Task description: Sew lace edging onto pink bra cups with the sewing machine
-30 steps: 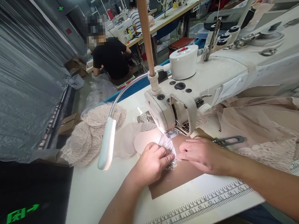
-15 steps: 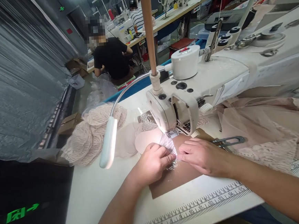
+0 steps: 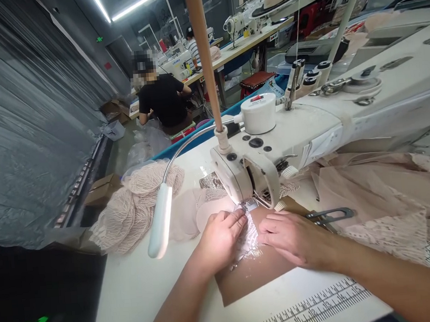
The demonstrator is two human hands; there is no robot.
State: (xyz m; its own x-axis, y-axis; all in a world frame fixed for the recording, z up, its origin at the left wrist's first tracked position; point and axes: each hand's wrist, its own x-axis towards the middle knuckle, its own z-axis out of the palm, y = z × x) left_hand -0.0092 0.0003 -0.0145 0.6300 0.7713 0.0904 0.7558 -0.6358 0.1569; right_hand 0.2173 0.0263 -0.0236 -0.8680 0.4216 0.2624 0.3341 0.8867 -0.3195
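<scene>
- Under the rounded head of the white metal sewing machine [image 3: 235, 179], the narrow strip of pale pink, openwork lace [image 3: 250, 238] lies on a smooth brown flat sheet [image 3: 243, 282]; its far end reaches the presser area, where a crooked feed could come from uneven pressure by the two hands.
- Across the lace's left side, the left hand [image 3: 220, 237] lies with fingers extended and close together, pressing down rather than pinching, as far as shows. These fingertips sit very near the machine's working point, so a small forward slip could bring them under it; the needle itself is too small to make out.
- At the lace's right edge, the right hand [image 3: 291, 235] rests with bent fingers on the brown sheet. Whether it pinches the edge, I cannot tell; a sideways pull there could stretch the open mesh or pucker it.
- Just beyond the left hand, a smooth, pale pink rounded piece [image 3: 206, 212] lies close enough to be caught if it slides inward.
- Beside the right wrist, a dark grey, loop-handled metal tool [image 3: 333, 215] could snag the sheer beige fabric [image 3: 373, 183] near it if the forearm knocks it.
- Under the white, tube-shaped lamp [image 3: 160, 222], bright glare on the lace could hide a drifting edge.
</scene>
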